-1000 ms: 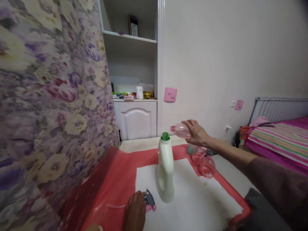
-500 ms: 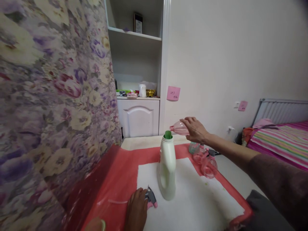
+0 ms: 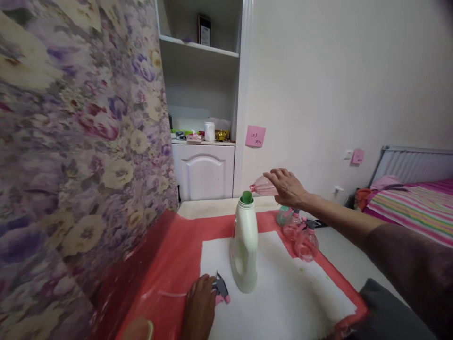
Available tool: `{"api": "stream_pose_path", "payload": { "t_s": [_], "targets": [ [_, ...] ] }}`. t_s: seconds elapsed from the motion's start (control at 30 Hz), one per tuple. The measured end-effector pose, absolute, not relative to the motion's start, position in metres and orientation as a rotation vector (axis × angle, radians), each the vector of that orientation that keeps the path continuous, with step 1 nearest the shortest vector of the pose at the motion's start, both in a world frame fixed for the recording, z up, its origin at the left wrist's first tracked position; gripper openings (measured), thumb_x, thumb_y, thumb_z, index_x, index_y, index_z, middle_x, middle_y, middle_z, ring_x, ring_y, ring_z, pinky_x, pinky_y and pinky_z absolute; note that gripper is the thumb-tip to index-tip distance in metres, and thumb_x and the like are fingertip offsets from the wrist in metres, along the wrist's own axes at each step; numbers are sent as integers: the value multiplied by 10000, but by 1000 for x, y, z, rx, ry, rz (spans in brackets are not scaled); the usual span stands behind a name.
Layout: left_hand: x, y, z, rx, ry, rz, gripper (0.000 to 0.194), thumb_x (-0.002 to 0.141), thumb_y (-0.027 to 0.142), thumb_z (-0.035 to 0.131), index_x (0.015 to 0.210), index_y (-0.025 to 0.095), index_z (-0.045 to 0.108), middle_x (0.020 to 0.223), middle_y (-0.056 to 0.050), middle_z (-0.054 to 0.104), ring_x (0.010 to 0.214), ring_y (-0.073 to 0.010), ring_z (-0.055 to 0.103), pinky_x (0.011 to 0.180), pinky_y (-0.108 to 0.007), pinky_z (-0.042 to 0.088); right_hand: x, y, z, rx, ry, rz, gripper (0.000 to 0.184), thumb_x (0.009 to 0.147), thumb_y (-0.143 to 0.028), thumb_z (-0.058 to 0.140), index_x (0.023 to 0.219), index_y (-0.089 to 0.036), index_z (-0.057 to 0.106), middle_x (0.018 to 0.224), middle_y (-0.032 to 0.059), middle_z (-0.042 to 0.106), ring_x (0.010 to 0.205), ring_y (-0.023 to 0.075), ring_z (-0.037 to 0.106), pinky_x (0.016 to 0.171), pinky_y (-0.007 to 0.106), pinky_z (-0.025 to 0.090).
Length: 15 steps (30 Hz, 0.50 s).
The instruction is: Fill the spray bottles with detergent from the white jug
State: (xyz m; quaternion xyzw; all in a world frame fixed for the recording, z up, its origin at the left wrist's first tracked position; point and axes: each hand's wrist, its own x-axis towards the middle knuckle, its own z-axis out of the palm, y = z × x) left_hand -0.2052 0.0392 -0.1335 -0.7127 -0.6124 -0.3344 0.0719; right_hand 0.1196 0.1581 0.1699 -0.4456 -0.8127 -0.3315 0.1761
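Observation:
My right hand (image 3: 287,188) is closed around a clear pink spray bottle (image 3: 262,186) without its top. The bottle lies nearly level in the air, its neck pointing left beside the green spout (image 3: 247,196) of a pale detergent jug (image 3: 245,250). Whether liquid flows is too small to tell. The jug stands upright on a white sheet, its handle facing me. Lower left, my left hand (image 3: 200,304) is closed on a grey and pink spray trigger head (image 3: 220,288), with its thin tube (image 3: 171,294) sticking out to the left.
Several spray bottles (image 3: 306,246) stand along the right edge of the red-covered table (image 3: 184,236). White paper (image 3: 279,288) lies on the cover. A floral curtain (image 3: 92,156) hangs at left, a cabinet (image 3: 203,172) stands behind, and a bed (image 3: 414,203) is at far right.

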Motion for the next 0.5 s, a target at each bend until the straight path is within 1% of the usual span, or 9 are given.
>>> {"api": "stream_pose_path", "payload": {
  "t_s": [0.1, 0.2, 0.33, 0.5],
  "targets": [
    [-205, 39, -130, -2190, -1862, -968, 330, 841, 181, 474, 1072, 192, 710, 1145, -83, 712, 1089, -253, 630, 970, -394, 483, 119, 157, 172, -1258, -2296, -956, 775, 624, -99, 595, 1359, -212, 376, 1300, 137, 490, 1174, 318, 419, 903, 414, 414],
    [-204, 37, -128, -2196, -1893, -946, 345, 831, 166, 477, 1086, 199, 707, 1165, -75, 706, 1104, -253, 623, 989, -398, 468, 118, 155, 173, -1257, -2295, -976, 776, 625, -90, 583, 1363, -208, 374, 1295, 133, 492, 1173, 316, 419, 910, 410, 414],
    [-204, 36, -126, -2215, -1876, -917, 351, 849, 154, 462, 1107, 189, 697, 1171, -86, 701, 1109, -255, 623, 979, -400, 478, 119, 154, 176, -1240, -2303, -977, 770, 634, -90, 584, 1365, -208, 374, 1293, 137, 490, 1178, 325, 413, 920, 422, 404],
    [-203, 37, -125, -2206, -1849, -933, 322, 870, 162, 455, 1086, 173, 694, 1146, -96, 702, 1077, -248, 636, 967, -406, 493, 122, 155, 179, -1243, -2308, -961, 781, 644, -95, 602, 1376, -219, 362, 1315, 145, 479, 1182, 339, 407, 917, 440, 389]
  ]
}}
